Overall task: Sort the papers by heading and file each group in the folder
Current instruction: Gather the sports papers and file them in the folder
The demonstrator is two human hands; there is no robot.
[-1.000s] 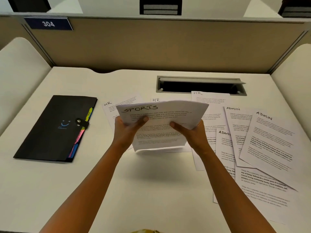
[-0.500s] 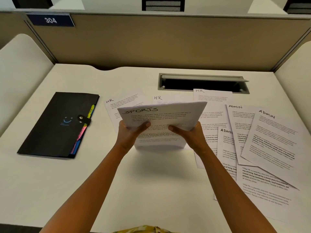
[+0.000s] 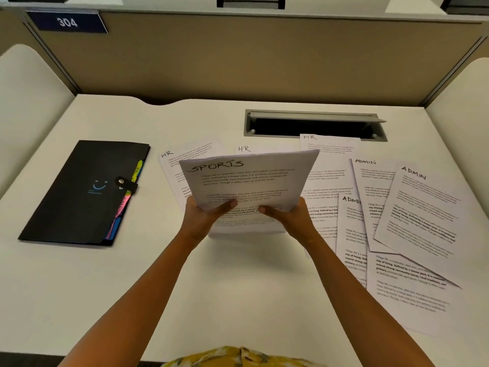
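Black folder (image 3: 87, 193) lies closed, left of the SPORTS stack (image 3: 251, 181) gripped by both hands; left hand (image 3: 202, 221) nearer, right hand (image 3: 291, 219) farther.

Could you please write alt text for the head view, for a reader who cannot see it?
Both hands, left hand and right hand, hold a SPORTS stack upright on a white desk. HR sheets and ADMIN sheets lie behind and right; a closed black folder lies left.

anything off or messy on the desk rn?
Nothing damaged. The ADMIN sheets on the right lie fanned, overlapping at skewed angles, not squared up. Three HR sheets spread behind the SPORTS stack, held by left hand and right hand. The black folder is strapped shut.
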